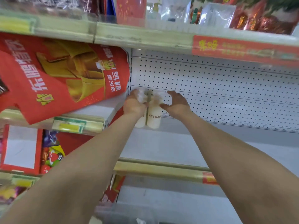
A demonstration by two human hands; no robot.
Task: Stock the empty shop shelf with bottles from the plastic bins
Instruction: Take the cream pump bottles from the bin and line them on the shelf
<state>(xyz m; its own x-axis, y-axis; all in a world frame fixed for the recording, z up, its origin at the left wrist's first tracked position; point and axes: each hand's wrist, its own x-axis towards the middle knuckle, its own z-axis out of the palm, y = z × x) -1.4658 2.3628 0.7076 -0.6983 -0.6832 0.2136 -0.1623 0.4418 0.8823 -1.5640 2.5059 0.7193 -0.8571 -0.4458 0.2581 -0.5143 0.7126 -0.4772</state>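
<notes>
Two cream-white bottles with clear caps stand side by side at the back left corner of the white shelf (169, 147). The right bottle (154, 116) reads "ZYOME"; the left bottle (141, 122) is mostly hidden behind my left hand. My left hand (135, 105) grips the top of the left bottle. Just right of the right bottle, my right hand (176, 103) has relaxed, spread fingers, with its thumb near or touching the bottle's neck. The view is blurred.
A white pegboard back wall (218, 88) runs behind the shelf. A large red bag (56, 73) leans on the neighbouring shelf at left. Packaged goods fill the shelf above (242, 15). The wooden-look shelf edge (161, 170) runs below my arms.
</notes>
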